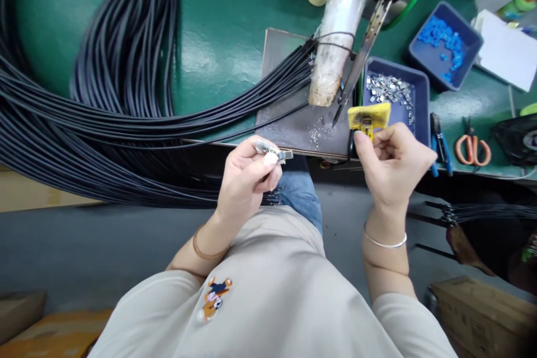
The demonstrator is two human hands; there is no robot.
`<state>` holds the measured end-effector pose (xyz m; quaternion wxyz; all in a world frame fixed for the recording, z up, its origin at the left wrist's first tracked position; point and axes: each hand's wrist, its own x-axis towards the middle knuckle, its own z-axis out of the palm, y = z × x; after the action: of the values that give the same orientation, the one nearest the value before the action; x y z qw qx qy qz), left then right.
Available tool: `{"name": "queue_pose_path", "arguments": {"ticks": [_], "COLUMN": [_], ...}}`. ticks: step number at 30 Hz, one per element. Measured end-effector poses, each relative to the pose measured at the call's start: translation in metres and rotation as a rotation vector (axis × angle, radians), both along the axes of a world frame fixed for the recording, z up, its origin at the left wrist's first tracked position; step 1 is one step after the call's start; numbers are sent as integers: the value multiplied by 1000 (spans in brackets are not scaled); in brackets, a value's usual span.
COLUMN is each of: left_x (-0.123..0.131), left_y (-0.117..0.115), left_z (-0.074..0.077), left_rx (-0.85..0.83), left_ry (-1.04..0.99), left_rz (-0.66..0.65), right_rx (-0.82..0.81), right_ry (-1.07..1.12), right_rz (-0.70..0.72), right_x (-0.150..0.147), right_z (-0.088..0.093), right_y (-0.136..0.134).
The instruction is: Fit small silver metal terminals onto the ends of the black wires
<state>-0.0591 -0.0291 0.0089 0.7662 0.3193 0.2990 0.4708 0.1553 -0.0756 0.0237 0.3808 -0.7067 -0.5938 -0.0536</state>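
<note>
My left hand (247, 170) is closed in a pinch around a small silver metal connector (286, 155), which points to the right past the fingertips. A piece of shiny foil-like material shows by the thumb. My right hand (390, 159) has its fingers curled, with the thumb against the stem of a yellow T-shaped tool (369, 116). A dark, metallic part sits in the tool's middle; its exact kind cannot be made out. The tool is in front of a blue-grey tray (422, 98) of small metal parts (390, 89).
Black cables (201, 123) sweep across the green table (222, 39) onto a grey board (289, 128) with tiny scraps. A wrapped post (335, 39) and metal strip (364, 56) stand behind. Rightward are a tray with blue pieces (440, 33), blue-handled pliers (440, 145) and orange-handled scissors (472, 148).
</note>
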Motion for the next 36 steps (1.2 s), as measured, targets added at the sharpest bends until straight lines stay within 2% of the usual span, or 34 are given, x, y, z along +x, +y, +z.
{"name": "queue_pose_path", "arguments": {"ticks": [2, 4, 7, 10, 14, 18, 20, 23, 25, 29, 32, 34, 36], "left_x": [-2, -4, -3, 1, 8, 9, 9, 11, 15, 31, 46, 54, 60], "left_y": [2, 4, 6, 7, 7, 7, 7, 7, 8, 12, 16, 18, 18], "left_z": [5, 7, 7, 4, 1, 0, 1, 1, 0, -7, -14, -19, -22], "left_rx": [8, 36, 69, 86, 94, 83, 82, 109, 138, 137, 125, 133, 148], "left_ry": [-23, -47, -83, -107, -88, -63, -52, -34, -21, 35, 58, 78, 102], "left_rz": [24, 25, 8, 10, 2, 19, 20, 7, -5, -100, -177, -193, -196], "right_rx": [18, -78, -245, -322, -273, -295, -295, -162, -116, -287, -327, -226, -51], "right_ry": [-66, -178, -312, -299, -103, 99, 86, -9, -56, -179, -252, -213, -100], "right_rz": [72, 131, 144, 144, 110, 172, 148, 31, 45, 145, 61, -15, -74], "right_x": [2, 4, 7, 10, 7, 3, 3, 2, 3, 11, 19, 20, 16], "right_z": [0, -1, -2, -1, 5, 11, 12, 11, 8, -3, -13, -16, -18], "right_y": [3, 4, 2, 1, 7, 8, 4, -2, -4, 0, 5, 8, 7]}}
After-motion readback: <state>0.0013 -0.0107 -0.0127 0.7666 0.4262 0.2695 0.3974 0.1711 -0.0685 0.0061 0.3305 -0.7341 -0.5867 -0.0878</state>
